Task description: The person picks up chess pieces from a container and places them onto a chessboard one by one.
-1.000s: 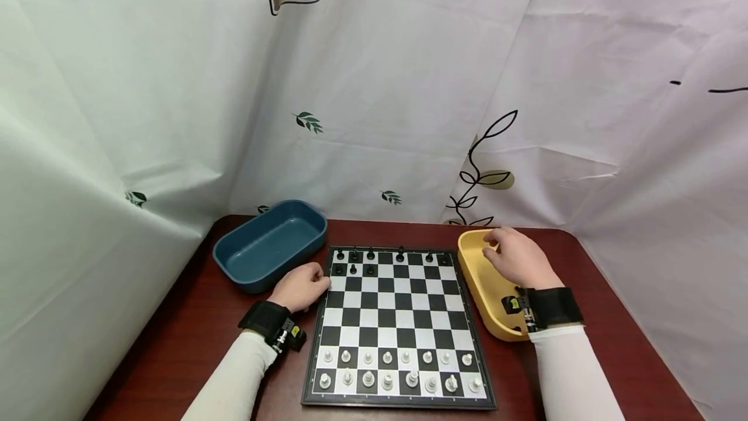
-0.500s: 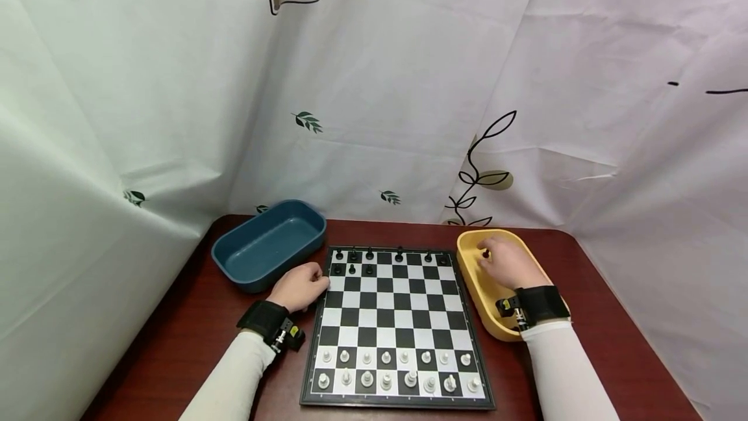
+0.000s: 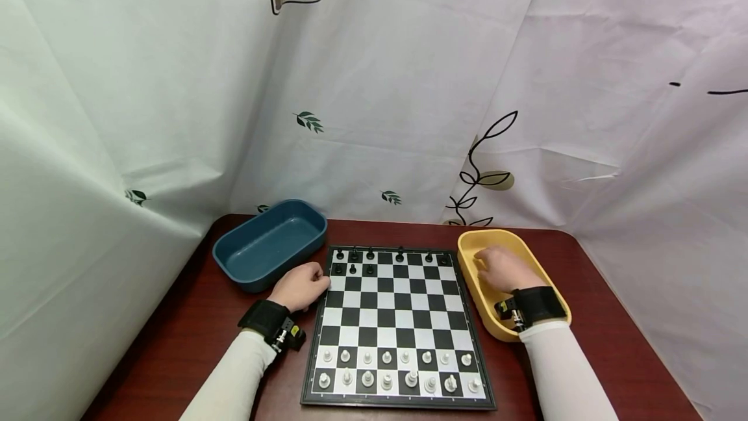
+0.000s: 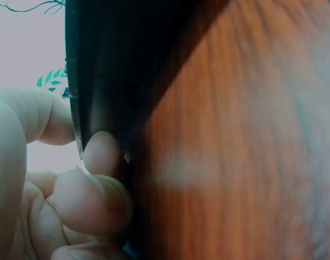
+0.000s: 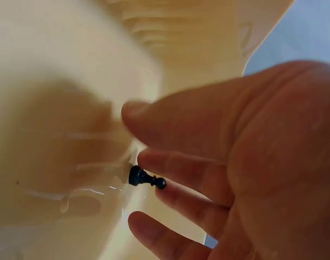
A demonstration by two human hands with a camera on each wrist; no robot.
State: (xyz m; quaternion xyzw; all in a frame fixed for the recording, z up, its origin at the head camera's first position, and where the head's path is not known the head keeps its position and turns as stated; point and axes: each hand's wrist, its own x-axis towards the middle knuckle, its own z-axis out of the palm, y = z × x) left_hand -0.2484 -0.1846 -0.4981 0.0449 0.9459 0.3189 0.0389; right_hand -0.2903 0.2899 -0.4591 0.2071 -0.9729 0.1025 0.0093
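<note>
A chessboard (image 3: 397,317) lies in the middle of the dark red table (image 3: 175,343). Several black pieces (image 3: 369,254) stand on its two far rows, and white pieces (image 3: 387,358) fill the two near rows. My right hand (image 3: 501,267) reaches down into the yellow tray (image 3: 467,239) to the right of the board. In the right wrist view its fingers (image 5: 154,135) are spread and fairly straight, and a black pawn (image 5: 146,179) lies on its side against them. My left hand (image 3: 300,286) rests with curled fingers (image 4: 84,179) on the board's left edge (image 4: 100,81), thumb above.
An empty blue tray (image 3: 269,242) sits at the back left, just beyond my left hand. White printed curtains (image 3: 374,115) close in the table at the back and on both sides. Bare table surface (image 4: 235,135) runs along the board's left side.
My right hand has dropped from above the yellow tray's far rim down into the tray, toward me. The left hand and the board have stayed where they were.
</note>
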